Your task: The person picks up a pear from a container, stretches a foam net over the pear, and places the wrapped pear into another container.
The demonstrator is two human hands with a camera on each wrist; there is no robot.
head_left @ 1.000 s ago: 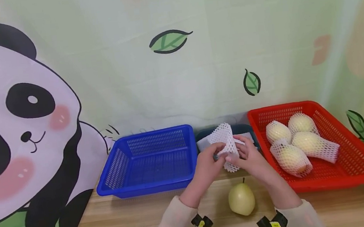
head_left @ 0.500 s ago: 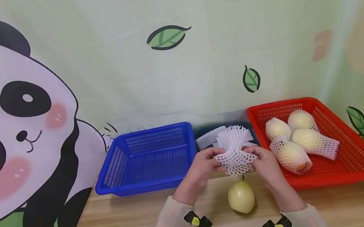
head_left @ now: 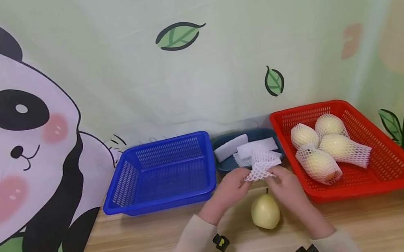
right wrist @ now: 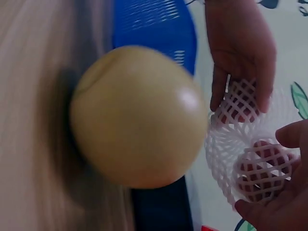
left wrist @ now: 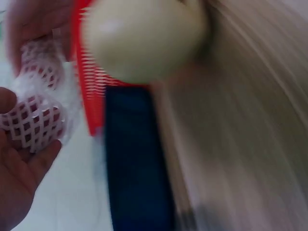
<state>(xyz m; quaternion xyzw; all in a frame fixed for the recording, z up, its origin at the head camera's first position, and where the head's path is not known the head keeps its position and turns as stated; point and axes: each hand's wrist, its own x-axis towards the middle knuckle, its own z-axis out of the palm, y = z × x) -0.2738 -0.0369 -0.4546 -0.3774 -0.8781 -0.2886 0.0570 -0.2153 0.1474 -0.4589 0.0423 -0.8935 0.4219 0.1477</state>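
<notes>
A white foam fruit net (head_left: 261,165) is held up between both hands above the table. My left hand (head_left: 231,186) pinches its left edge, and my right hand (head_left: 286,185) pinches the right edge. In the right wrist view, fingers of both hands reach inside the mesh of the foam net (right wrist: 262,166), spreading it. Just below and nearer than the net, a bare yellow-green pear (head_left: 265,212) stands on the wooden table, stem up, touched by neither hand. The pear (right wrist: 139,118) looms large in the right wrist view.
A blue basket (head_left: 162,206) stands at the left. A dark teal tray (head_left: 224,166) with several folded foam nets (head_left: 232,147) sits behind the hands. At the right, a red basket (head_left: 389,182) holds several pears in foam nets (head_left: 318,165).
The net has turned and been spread between my hands, and both hands have come down a little closer to the pear. The view has shifted slightly; the pear stays in place.
</notes>
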